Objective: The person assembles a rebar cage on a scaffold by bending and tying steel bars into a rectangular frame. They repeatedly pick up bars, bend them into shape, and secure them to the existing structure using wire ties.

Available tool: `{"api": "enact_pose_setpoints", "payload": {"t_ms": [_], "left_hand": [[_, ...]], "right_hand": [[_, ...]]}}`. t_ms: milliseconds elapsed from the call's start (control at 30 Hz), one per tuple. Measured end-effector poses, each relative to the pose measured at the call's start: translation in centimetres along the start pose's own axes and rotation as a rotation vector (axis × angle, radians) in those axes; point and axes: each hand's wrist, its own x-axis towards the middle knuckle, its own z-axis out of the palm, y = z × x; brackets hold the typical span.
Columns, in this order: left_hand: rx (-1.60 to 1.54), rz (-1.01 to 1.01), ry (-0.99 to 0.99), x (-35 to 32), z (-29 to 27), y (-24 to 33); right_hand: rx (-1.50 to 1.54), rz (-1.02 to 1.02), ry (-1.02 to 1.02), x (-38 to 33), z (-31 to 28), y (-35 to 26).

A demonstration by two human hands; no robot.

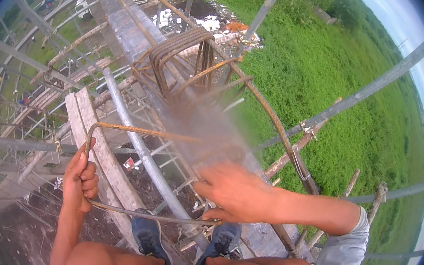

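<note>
Bare knees and thighs fill the lower edge, and just beyond them two dark sneakers [184, 239] rest on the scaffold, one on a grey steel pipe [142, 148] and one beside it.

Above the left knee, the left hand [81, 178] is closed round the bent corner of a rusty rebar stirrup [114, 168]: the fingers curl over the bar from the outside and the thumb points up along its vertical leg. From those fingers the bar runs two ways, one leg rising and turning right at the top, the other sweeping low to the right, above the shoes, toward the other hand.

The right hand [234, 190], in a grey sleeve [345, 252], lies over the far end of the stirrup with its fingers pressed together and pointing left; the lower bar passes under its fingertips. Motion blur smears the area above this hand, so whether the fingers actually grip the bar or only rest on it cannot be told.

Just past the left fingers a weathered wooden plank [87, 123] slants away. Beyond the right fingers a stack of more bent stirrups [178, 58] hangs on a long beam, with a curved rebar [271, 118] arcing down to the right. Far below both hands lie green grass [333, 78] and bare soil.
</note>
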Motion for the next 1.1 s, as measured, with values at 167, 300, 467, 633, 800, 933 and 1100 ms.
{"api": "enact_pose_setpoints", "payload": {"t_ms": [167,300,467,633,800,933,1100], "left_hand": [[0.078,0.023,-0.066,1.7,-0.2,0.5],[0.177,0.047,0.068,2.0,0.4,0.6],[0.235,0.091,0.095,1.9,1.3,1.2],[0.228,0.019,0.191,1.8,1.4,1.5],[0.167,0.0,0.177,2.1,1.2,1.0],[-0.037,-0.076,0.106,1.8,0.0,1.0],[-0.443,-0.061,-0.147,0.0,-2.0,-0.8]], "right_hand": [[0.323,-0.122,-0.127,-0.3,-2.1,3.1],[0.244,-0.106,-0.141,0.1,-1.0,2.8],[0.118,-0.101,-0.065,0.1,-0.7,2.3],[0.107,-0.191,-0.068,-0.5,-1.6,3.1],[0.063,-0.204,0.008,-0.9,-1.7,3.3],[-0.048,-0.291,0.112,-1.1,-2.1,2.6],[0.292,-0.139,0.012,-1.2,-1.8,1.2]]}}
